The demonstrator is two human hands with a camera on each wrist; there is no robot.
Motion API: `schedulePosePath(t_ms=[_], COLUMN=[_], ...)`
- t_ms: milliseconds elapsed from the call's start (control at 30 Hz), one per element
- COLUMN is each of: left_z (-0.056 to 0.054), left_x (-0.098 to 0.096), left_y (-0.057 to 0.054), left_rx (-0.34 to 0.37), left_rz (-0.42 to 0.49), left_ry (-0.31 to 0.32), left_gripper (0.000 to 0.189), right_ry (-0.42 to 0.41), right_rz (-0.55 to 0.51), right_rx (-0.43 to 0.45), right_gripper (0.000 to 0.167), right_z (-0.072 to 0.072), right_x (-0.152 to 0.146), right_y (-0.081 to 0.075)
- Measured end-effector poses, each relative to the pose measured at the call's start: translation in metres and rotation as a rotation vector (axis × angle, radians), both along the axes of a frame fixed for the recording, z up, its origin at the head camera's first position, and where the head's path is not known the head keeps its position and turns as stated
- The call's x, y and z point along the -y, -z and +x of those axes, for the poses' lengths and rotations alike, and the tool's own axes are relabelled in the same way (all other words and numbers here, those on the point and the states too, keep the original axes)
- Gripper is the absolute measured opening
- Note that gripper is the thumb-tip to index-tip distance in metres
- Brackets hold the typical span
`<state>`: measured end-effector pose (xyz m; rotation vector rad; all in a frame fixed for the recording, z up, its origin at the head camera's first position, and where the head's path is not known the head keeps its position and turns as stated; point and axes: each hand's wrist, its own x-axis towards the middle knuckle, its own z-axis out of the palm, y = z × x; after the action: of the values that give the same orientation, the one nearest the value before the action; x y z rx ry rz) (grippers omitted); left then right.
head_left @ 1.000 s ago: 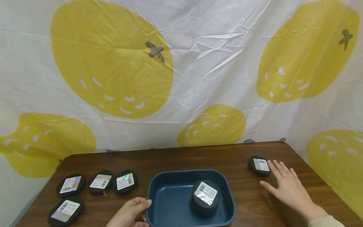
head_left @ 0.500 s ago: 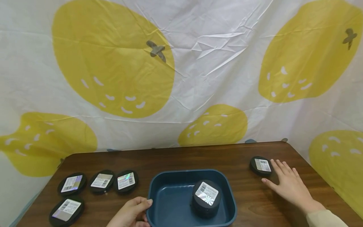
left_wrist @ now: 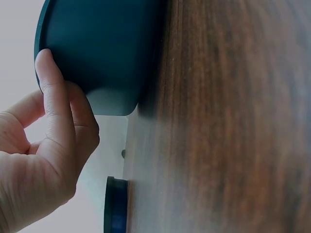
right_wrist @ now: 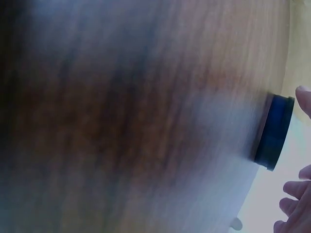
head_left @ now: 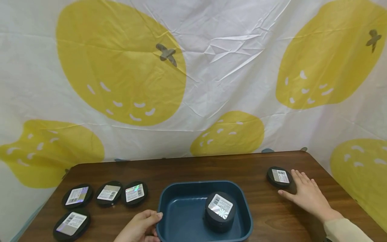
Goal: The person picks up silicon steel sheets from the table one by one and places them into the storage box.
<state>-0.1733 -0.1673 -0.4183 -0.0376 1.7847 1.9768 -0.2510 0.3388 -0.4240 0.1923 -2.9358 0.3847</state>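
- Fingers of the right hand (head_left: pixel 308 197): straight, spread wide, thumb apart, back of the hand upward, just beside the lone black disc (head_left: pixel 278 179).
- Lone black disc: flat on the tabletop (head_left: pixel 205 169), far right, left of those fingertips; white barcode label up, print too small to read.
- Left hand (head_left: pixel 139 224): thumb and curled fingers pinching the left rim of the blue tray (head_left: pixel 187 215).
- Taller black piece (head_left: pixel 219 220): in the tray's right half, barcode label on top; single or stacked, cannot tell.
- Four black discs (head_left: pixel 134 194): left of the tray, similarly labelled.
- Tabletop: bare wood between tray and lone disc; right edge beyond the right hand.
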Motion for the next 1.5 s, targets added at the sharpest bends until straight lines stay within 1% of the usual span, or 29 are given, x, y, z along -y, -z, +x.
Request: schedulePosePath(t_ms=[200,333,433,600,800,1000,1233,1500], left_z=[0.0,0.0,0.0,0.001,0.0,-0.001,-0.001,-0.001], left_x=[0.001,0.001,0.001,0.001,0.001,0.002,0.002,0.002], left_y=[0.0,0.0,0.0,0.002,0.003,0.004,0.004,0.001], left_rx=[-0.004,-0.011,-0.014,-0.018,-0.018,-0.026,-0.039,-0.016], left_rz=[-0.001,-0.01,-0.013,-0.018,-0.016,-0.008,-0.018,-0.026], left_ry=[0.014,0.019,0.021,0.029,0.028,0.028,0.034,0.033], left_gripper=[0.023,0.021,0.019,0.017,0.017,0.019,0.016,0.017], right_ry=[-0.003,0.007,0.022,0.034,0.051,0.069,0.053,0.047], right_rz=[-0.042,-0.085,-0.111,-0.132,-0.177,-0.193,-0.229,-0.239], right_rx=[0.02,0.053,0.065,0.051,0.068,0.106,0.157,0.18], right_gripper=[0.108,0.11,0.11,0.107,0.107,0.107,0.106,0.106], right_z=[-0.004,-0.006,-0.008,-0.012,-0.016,-0.021,-0.027,-0.032], right_x=[0.001,0.003,0.004,0.004,0.007,0.007,0.008,0.009], right_y=[0.001,0.001,0.001,0.003,0.001,0.0,0.002,-0.003])
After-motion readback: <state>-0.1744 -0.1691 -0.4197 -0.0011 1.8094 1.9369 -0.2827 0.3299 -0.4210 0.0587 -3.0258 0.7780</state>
